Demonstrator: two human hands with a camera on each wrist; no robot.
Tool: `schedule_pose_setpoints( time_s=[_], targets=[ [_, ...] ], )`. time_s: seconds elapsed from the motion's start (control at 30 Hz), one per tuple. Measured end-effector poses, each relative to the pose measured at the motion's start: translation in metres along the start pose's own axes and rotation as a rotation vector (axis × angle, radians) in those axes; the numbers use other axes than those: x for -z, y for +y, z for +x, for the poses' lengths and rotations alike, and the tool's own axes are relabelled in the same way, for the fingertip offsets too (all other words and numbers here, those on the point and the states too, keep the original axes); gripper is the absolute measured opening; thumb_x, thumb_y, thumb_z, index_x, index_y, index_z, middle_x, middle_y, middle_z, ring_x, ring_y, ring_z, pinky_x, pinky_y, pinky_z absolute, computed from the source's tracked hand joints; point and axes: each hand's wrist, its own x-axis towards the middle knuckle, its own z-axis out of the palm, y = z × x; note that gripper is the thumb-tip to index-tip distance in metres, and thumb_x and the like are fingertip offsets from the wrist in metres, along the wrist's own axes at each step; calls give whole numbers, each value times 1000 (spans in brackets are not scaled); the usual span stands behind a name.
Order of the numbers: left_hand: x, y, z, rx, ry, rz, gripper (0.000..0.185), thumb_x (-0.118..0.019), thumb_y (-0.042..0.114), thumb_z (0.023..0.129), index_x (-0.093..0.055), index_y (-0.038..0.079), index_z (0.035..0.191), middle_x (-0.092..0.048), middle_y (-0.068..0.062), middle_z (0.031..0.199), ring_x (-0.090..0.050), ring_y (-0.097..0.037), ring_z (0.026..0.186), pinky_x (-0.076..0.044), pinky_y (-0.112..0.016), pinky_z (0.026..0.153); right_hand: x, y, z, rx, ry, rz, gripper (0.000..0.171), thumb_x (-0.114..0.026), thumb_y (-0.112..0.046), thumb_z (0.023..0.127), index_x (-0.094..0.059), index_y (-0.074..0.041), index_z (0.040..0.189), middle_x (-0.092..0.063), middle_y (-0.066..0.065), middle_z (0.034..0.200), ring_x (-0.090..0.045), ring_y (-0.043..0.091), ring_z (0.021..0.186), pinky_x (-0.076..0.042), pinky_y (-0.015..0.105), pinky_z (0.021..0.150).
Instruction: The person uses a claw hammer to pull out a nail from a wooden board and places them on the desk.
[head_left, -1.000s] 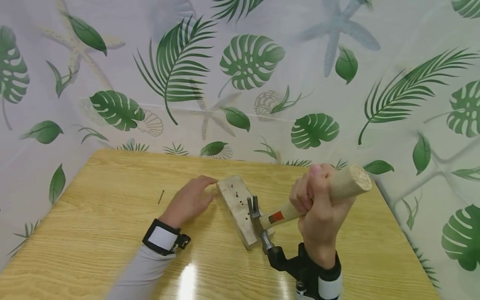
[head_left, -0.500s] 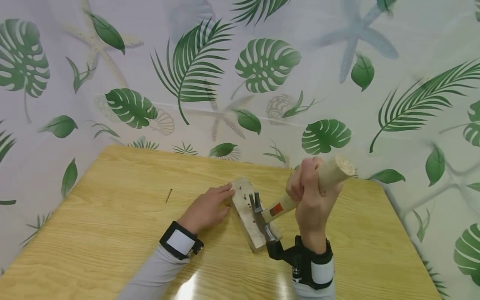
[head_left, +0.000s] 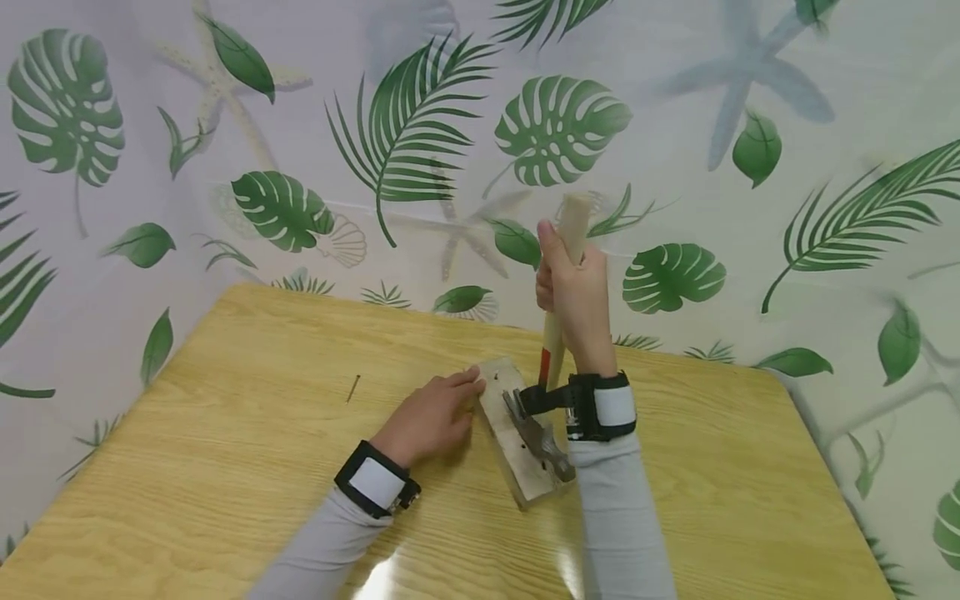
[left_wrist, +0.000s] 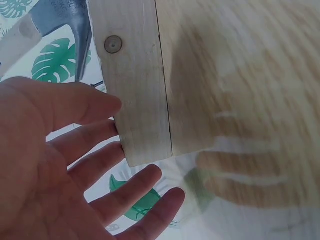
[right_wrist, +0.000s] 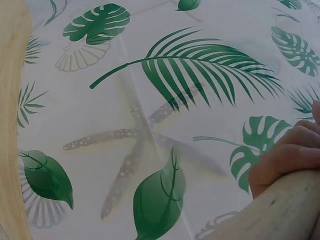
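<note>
Right grip [head_left: 577, 292] curls round the hammer handle [head_left: 553, 335].

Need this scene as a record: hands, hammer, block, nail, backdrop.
left hand: touches block at its edge
right hand: grips hammer by handle
hammer head: over block; contact unclear
block: wooden, on table, dark marks on top
nail: lying on table, left of block
backdrop: leaf print

Crops and occlusions
Head: hammer [head_left: 537, 435] covers part of block [head_left: 512, 437]; dark marks [head_left: 522, 447] on it too small to call. Right wrist: right hand [right_wrist: 290, 155] cut off at 3 o'clock, handle [right_wrist: 275, 210] at 5. Left wrist: hammer cropped at 11.
</note>
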Motion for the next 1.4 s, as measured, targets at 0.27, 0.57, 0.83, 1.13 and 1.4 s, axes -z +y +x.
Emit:
schedule_pose_setpoints(
  time_s=[0.27,0.57,0.83,1.13,1.4],
  targets=[
    [-6,1,0,-3,-21,1,51,-59,7,97,-52,6,148,-40,-8,160,-47,-36,140,-46,-44,107,-4,25,31,-193,-43,44,53,-62,-48,99,-38,-16,64,-31,-7,49,-30,6,39,-24,19,40],
    [-7,0,0,-17,-35,-22,53,-59,4,93,-55,6,145,-40,-6,161,-43,-28,145,-39,-42,115,-15,37,42,-246,-12,-45,52,-64,-53,96,-43,-13,70,-37,-6,51,-35,6,42,-28,19,41],
    [-4,-2,2,-17,-25,-68,51,-60,3,94,-56,7,145,-40,-5,161,-43,-27,145,-40,-42,115,-36,39,47,-204,-28,-187,57,-64,-64,90,-53,-9,79,-43,-3,53,-41,10,46,-34,22,44],
    [-5,-1,2,3,-34,-83,52,-58,2,95,-54,7,147,-38,-5,162,-44,-28,144,-45,-41,109,-29,30,46,-123,45,-111,48,-59,-53,98,-47,-14,73,-40,-3,53,-38,10,44,-31,23,43],
    [1,-7,1,23,-7,-84,53,-57,3,97,-51,9,149,-38,-3,162,-42,-27,145,-41,-42,114,-30,17,25,38,66,-38,47,-62,-50,98,-48,-12,73,-37,-3,52,-36,9,40,-29,23,40]
  ],
)
